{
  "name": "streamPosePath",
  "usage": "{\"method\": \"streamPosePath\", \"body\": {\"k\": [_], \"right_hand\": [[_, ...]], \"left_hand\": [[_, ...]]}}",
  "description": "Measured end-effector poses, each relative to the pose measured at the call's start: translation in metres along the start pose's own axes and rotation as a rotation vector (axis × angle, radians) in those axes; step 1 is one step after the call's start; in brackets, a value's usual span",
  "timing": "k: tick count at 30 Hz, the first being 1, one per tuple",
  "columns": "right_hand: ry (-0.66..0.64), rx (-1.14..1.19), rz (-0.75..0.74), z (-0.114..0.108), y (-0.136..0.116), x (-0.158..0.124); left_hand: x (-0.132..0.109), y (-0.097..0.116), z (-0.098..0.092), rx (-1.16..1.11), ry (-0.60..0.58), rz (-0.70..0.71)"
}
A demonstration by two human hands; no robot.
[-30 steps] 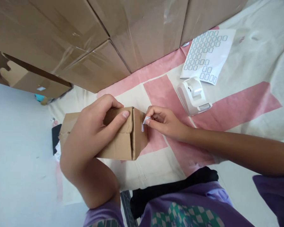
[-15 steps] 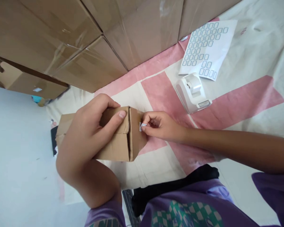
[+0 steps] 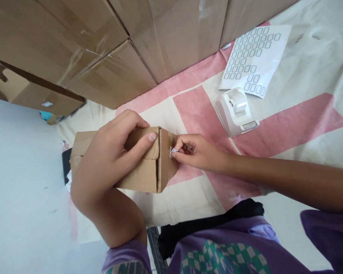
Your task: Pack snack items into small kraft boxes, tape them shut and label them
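Observation:
A small brown cardboard box (image 3: 144, 175) lies in front of me, its flapped end facing right. My left hand (image 3: 117, 152) is wrapped over the box, with the thumb on top near the flap edge. At the box's right end, my right hand (image 3: 188, 150) pinches a small white sticker (image 3: 173, 152) with a dark outline. The sticker looks folded or lifted and touches the cardboard; how much of it is stuck down cannot be made out.
Large taped cartons (image 3: 177, 38) line the back. A white tape dispenser (image 3: 237, 112) and a sheet of labels (image 3: 254, 61) lie to the right on the pink and white cloth (image 3: 194, 110). An open carton (image 3: 45, 95) stands at the far left.
The view has shifted slightly, so most things appear a little further right. Both hands keep their holds, and the right fingers have barely moved at the sticker.

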State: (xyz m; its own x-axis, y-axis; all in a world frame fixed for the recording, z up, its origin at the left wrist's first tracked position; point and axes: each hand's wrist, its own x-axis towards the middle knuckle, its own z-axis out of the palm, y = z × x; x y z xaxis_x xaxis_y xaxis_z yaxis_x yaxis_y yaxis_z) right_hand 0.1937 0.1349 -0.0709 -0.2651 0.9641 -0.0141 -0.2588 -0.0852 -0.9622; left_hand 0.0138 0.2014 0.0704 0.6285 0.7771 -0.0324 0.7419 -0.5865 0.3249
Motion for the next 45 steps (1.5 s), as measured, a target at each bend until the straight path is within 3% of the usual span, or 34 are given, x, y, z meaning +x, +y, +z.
{"method": "streamPosePath", "body": {"k": [9, 24, 27, 29, 34, 36, 38, 45], "right_hand": [[0.034, -0.263, -0.093, -0.002, -0.006, 0.0], [0.095, -0.443, -0.139, -0.008, -0.006, 0.0], [0.133, -0.366, -0.183, -0.012, -0.013, 0.001], [0.015, -0.165, -0.145, -0.015, -0.017, 0.003], [-0.797, 0.576, 0.144, -0.021, -0.01, 0.01], [-0.992, 0.714, 0.199, -0.02, -0.004, 0.01], [-1.071, 0.768, 0.219, -0.018, 0.001, 0.009], [-1.123, 0.823, 0.189, -0.016, 0.0, 0.009]], "left_hand": [[0.0, -0.003, 0.001, -0.041, -0.003, 0.013], [0.001, -0.003, 0.001, -0.063, 0.003, 0.002], [0.001, -0.004, 0.002, -0.064, 0.014, 0.013], [0.002, -0.004, 0.002, -0.064, 0.019, 0.021], [0.001, -0.005, 0.002, -0.053, 0.015, 0.002], [0.0, -0.005, 0.002, -0.054, 0.012, -0.01], [0.0, -0.006, 0.003, -0.058, 0.015, -0.011], [0.001, -0.005, 0.002, -0.058, 0.022, -0.014]]}}
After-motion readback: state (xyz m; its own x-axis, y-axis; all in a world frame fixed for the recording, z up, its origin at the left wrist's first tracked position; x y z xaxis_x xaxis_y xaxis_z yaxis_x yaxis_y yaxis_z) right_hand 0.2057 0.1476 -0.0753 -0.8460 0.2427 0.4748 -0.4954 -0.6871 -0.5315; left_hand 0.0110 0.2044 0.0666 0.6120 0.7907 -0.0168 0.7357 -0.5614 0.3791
